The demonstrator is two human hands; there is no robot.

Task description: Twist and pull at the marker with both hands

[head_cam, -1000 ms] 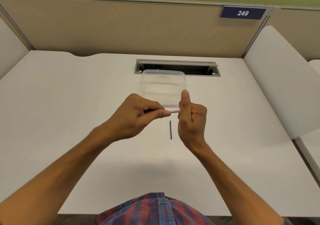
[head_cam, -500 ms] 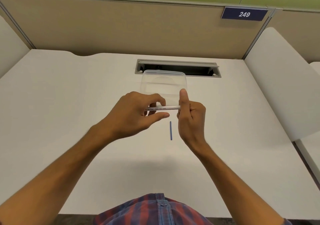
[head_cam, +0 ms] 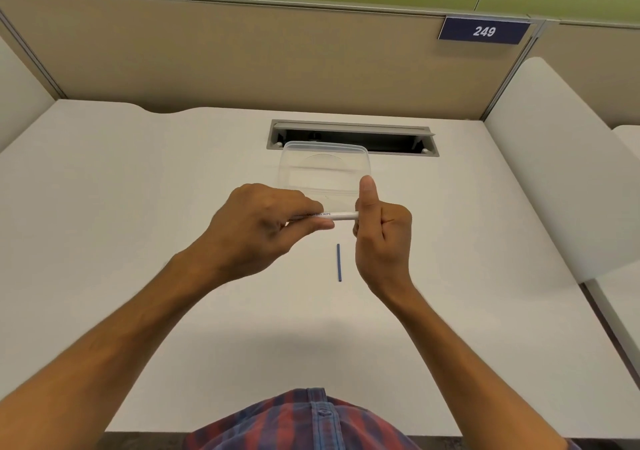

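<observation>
A thin white marker [head_cam: 332, 215] with small printed lettering lies level between both hands, above the white desk [head_cam: 138, 207]. My left hand [head_cam: 258, 227] pinches its left part between thumb and fingers. My right hand [head_cam: 381, 231] grips its right end in curled fingers, thumb pointing up. Just below the hands a short blue stick [head_cam: 338, 262] lies on the desk, pointing away from me. Beyond the hands a clear plastic container [head_cam: 323, 169] sits on the desk.
A grey cable slot [head_cam: 349, 136] is set into the desk behind the container. Beige partition walls [head_cam: 242, 58] close off the back, with a blue sign reading 249 [head_cam: 483, 31]. White side panels [head_cam: 554, 158] stand on both sides.
My left hand has slid left along the marker, so more of its white barrel and lettering shows between the hands. The right hand has stayed in place.
</observation>
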